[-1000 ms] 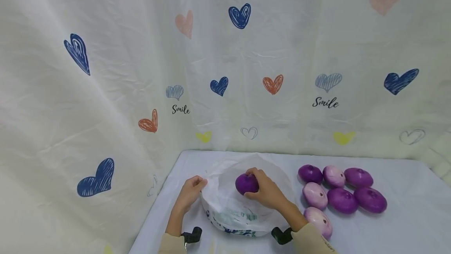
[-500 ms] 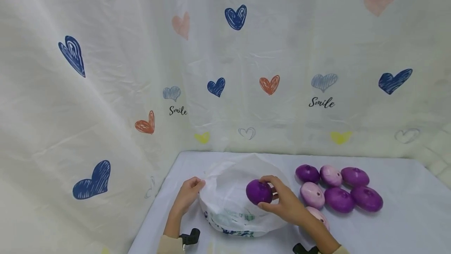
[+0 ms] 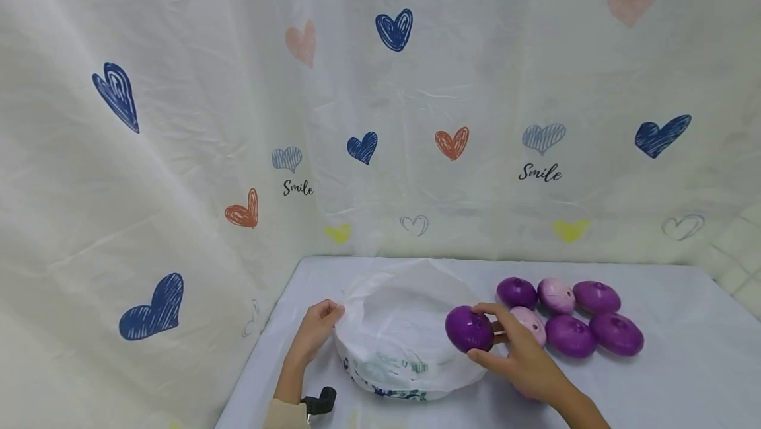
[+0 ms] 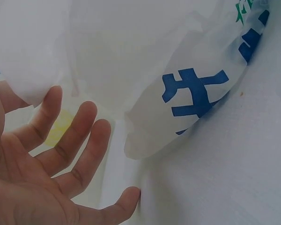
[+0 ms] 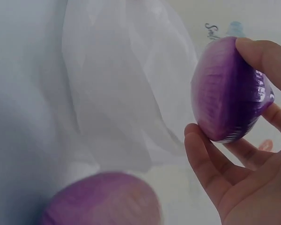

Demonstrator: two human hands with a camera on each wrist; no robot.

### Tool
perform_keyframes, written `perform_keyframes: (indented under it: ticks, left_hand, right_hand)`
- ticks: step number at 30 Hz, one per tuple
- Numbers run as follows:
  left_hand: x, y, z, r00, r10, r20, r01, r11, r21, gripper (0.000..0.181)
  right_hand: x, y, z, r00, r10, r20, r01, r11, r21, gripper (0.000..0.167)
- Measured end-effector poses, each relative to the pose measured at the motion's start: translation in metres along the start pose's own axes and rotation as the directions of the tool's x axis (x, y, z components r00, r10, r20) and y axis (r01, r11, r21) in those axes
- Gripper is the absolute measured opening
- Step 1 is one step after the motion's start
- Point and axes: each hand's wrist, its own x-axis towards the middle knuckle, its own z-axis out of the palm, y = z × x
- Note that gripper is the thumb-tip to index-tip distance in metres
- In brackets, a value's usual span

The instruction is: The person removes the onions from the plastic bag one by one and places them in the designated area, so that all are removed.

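My left hand [image 3: 315,331] pinches the left rim of an open white plastic bag [image 3: 392,376]. In the left wrist view, the bag [image 4: 178,89] bears blue print, and the other fingers of that hand [image 4: 51,164] spread apart from it. A shiny purple onion [image 3: 466,330] is gripped by my right hand [image 3: 529,359] between thumb and fingers, in front of the bag's right rim. The right wrist view shows this onion [image 5: 225,89] lighter on one side. Another purple onion [image 5: 107,201] lies below it there. The bag's inside is only partly visible.
Several onions lie right of the bag: dark purple ones [image 3: 571,336] and paler ones [image 3: 556,295], with one largely hidden beneath my right hand. A white cloth [image 3: 672,376] covers the table. Behind hangs a curtain [image 3: 493,72] printed with hearts.
The right hand has moved the onion from over the bag's opening to the right, to its right rim. My left hand keeps its pinch on the bag. The head view has shifted slightly.
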Motion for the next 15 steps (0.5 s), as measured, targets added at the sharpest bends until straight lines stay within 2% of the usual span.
perform_keyframes:
  ticks: [5, 11, 15]
  left_hand:
    - [0.001, -0.001, 0.000, 1.000, -0.005, -0.004, 0.005, 1.000, 0.008, 0.024]
    - [0.001, -0.002, 0.000, 1.000, -0.004, -0.001, 0.004, 1.000, 0.002, 0.025]
    - [0.001, -0.002, 0.000, 1.000, -0.001, 0.000, 0.001, 1.000, 0.002, 0.025]
  right_hand:
    - [-0.011, 0.005, -0.012, 0.999, 0.024, -0.028, -0.024, 0.999, 0.023, 0.064]
    - [-0.022, 0.010, -0.021, 0.995, -0.047, -0.083, 0.048, 0.999, 0.020, 0.063]
    - [-0.029, 0.014, -0.028, 0.995, -0.018, -0.096, 0.016, 1.000, -0.017, 0.063]
